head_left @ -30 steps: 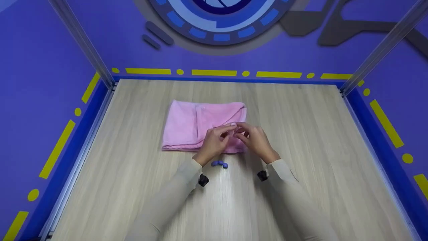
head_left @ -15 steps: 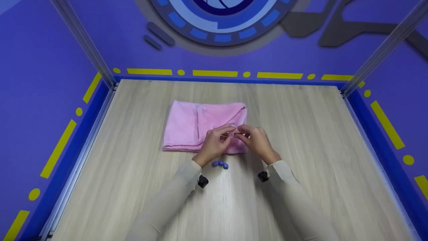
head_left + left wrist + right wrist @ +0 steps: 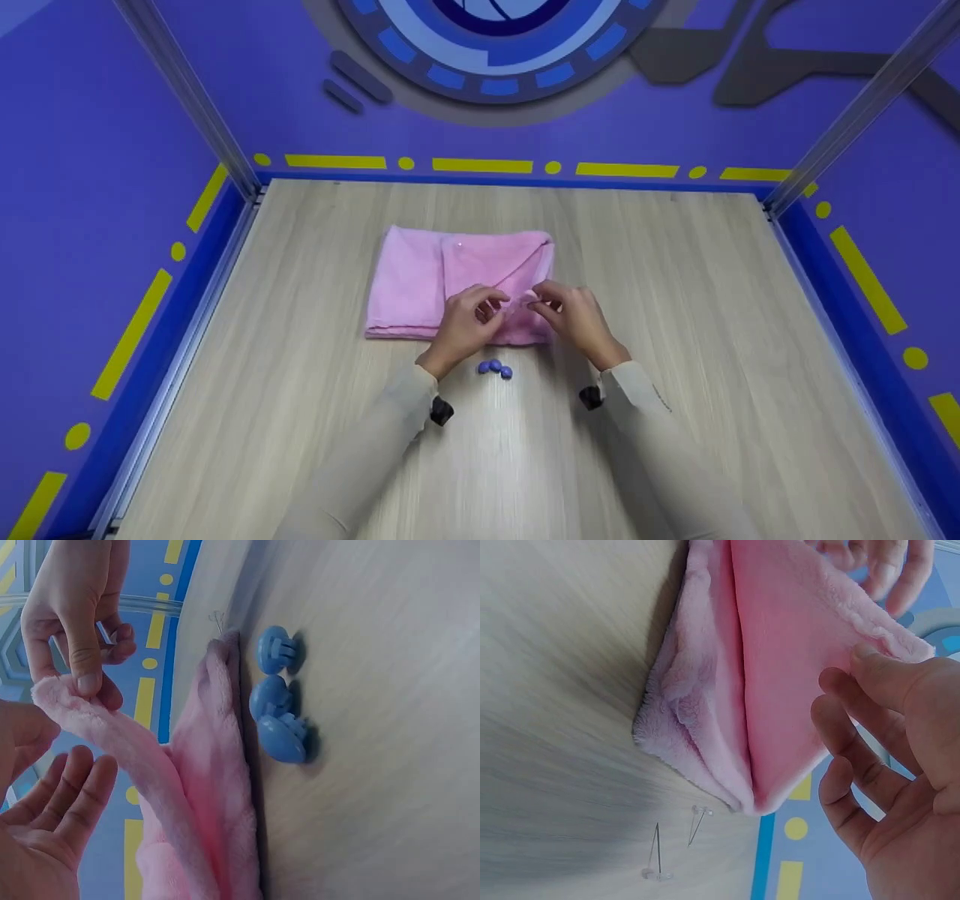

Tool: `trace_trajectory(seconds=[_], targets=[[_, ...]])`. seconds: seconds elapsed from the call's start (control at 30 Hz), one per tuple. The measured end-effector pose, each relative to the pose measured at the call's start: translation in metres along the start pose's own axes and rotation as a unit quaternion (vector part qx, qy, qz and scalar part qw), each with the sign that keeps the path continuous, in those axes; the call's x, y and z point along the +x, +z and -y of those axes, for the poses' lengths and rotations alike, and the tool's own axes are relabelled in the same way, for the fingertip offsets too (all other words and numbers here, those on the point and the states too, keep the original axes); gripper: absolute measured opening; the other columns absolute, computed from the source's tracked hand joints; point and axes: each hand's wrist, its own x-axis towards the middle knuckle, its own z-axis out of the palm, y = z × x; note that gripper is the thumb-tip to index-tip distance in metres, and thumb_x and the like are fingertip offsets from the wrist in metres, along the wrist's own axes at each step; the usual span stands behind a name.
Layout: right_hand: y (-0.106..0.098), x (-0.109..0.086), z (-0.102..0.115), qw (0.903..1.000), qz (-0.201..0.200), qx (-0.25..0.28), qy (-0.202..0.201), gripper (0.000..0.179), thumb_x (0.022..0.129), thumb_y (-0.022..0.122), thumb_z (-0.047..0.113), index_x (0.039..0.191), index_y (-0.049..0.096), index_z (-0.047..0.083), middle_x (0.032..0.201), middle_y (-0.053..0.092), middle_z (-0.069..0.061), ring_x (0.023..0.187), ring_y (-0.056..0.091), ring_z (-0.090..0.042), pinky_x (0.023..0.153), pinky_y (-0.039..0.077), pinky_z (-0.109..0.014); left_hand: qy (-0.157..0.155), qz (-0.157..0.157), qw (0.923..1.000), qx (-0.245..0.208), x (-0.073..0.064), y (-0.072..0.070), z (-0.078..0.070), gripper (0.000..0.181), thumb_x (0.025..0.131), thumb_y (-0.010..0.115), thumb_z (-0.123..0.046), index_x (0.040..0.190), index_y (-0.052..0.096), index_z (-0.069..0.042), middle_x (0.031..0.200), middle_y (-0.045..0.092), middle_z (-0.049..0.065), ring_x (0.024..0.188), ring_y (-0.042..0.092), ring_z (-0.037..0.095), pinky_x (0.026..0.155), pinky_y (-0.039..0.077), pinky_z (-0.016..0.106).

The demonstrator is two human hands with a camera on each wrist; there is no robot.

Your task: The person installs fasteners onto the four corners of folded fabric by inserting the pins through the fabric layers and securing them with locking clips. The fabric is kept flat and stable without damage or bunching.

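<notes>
In the head view, a folded pink cloth (image 3: 409, 277) lies on the wooden table (image 3: 675, 300), and both hands are at its near right part. The right hand (image 3: 581, 319) pinches the cloth between thumb and finger. The left hand (image 3: 461, 322) is bent loosely, with a gap between thumb and forefinger; if it has something small, I cannot tell. Three blue pieces (image 3: 495, 365) lie just before the cloth, between the wrists.

In the left wrist view, the right hand has the raised edge of the cloth under its thumb. Three fingers of the left hand are spread and relaxed beside this edge. The blue pieces show round caps with short prongs; two overlap in this view, and the third is just beside them.

In the right wrist view, the thumb of the right hand presses on the lifted cloth, while the other fingers are half bent. Two clear-headed pins (image 3: 658, 875) are near the cloth's corner, on the table.
</notes>
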Motion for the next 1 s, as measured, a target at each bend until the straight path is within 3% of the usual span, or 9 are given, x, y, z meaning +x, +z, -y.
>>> trace_trajectory(seconds=[0.1,0.2,0.33,0.43,0.53,0.67,1.0], targets=[[0.000,0.000,0.000,1.0000,0.001,0.003,0.002,0.007,0.090,0.080,0.013,0.095,0.075,0.011,0.088,0.077,-0.002,0.071,0.072,-0.017,0.064,0.061,-0.036,-0.009,0.039,0.9991,0.012,-0.004,-0.003,0.003,0.008,0.087,0.072,0.002,0.095,0.074,0.001,0.080,0.070,0.007,0.069,0.064,0.016,0.063,0.058,0.030],[0.000,-0.001,-0.001,1.0000,0.001,0.003,0.005,0.008,0.090,0.079,0.013,0.097,0.075,0.011,0.089,0.077,-0.003,0.071,0.072,-0.018,0.064,0.061,-0.037,-0.032,0.106,0.9935,0.025,-0.009,-0.007,0.005,0.004,0.089,0.075,-0.003,0.092,0.075,0.000,0.079,0.072,0.004,0.068,0.064,0.012,0.064,0.057,0.025],[0.000,-0.001,-0.001,0.9999,0.004,0.000,0.014,0.008,0.091,0.079,0.014,0.097,0.075,0.011,0.088,0.077,-0.004,0.071,0.072,-0.018,0.064,0.061,-0.037,-0.077,0.202,0.9746,0.058,-0.016,-0.011,0.007,0.010,0.089,0.078,-0.009,0.097,0.078,-0.002,0.084,0.075,0.002,0.072,0.065,0.009,0.070,0.057,0.023],[0.000,-0.001,0.000,0.9997,0.006,0.004,0.023,0.008,0.092,0.079,0.016,0.097,0.074,0.012,0.087,0.077,-0.004,0.070,0.072,-0.017,0.063,0.061,-0.036,-0.109,0.247,0.9590,0.086,-0.022,-0.015,0.008,0.020,0.087,0.082,-0.017,0.104,0.079,-0.006,0.089,0.075,0.001,0.076,0.066,0.011,0.075,0.056,0.025],[0.001,-0.002,-0.001,0.9995,0.006,0.016,0.027,0.008,0.092,0.078,0.015,0.097,0.074,0.012,0.086,0.078,-0.005,0.067,0.072,-0.016,0.061,0.061,-0.035,-0.129,0.268,0.9496,0.098,-0.026,-0.017,0.009,0.029,0.084,0.086,-0.022,0.107,0.078,-0.008,0.092,0.075,0.002,0.080,0.066,0.014,0.078,0.055,0.028],[0.001,-0.002,0.000,0.9991,0.009,0.030,0.029,0.007,0.092,0.078,0.014,0.097,0.073,0.011,0.089,0.079,-0.007,0.065,0.074,-0.016,0.061,0.062,-0.033,-0.135,0.281,0.9458,0.089,-0.030,-0.019,0.010,0.033,0.079,0.089,-0.016,0.108,0.077,-0.005,0.096,0.075,0.006,0.087,0.068,0.021,0.082,0.055,0.030],[0.001,-0.002,0.001,0.9980,0.020,0.034,0.050,0.009,0.092,0.077,0.012,0.099,0.072,0.010,0.091,0.079,-0.010,0.064,0.074,-0.023,0.059,0.061,-0.038,-0.111,0.270,0.9532,0.078,-0.035,-0.017,0.013,0.027,0.079,0.083,0.002,0.104,0.076,-0.002,0.098,0.076,0.007,0.094,0.069,0.023,0.090,0.056,0.032]])
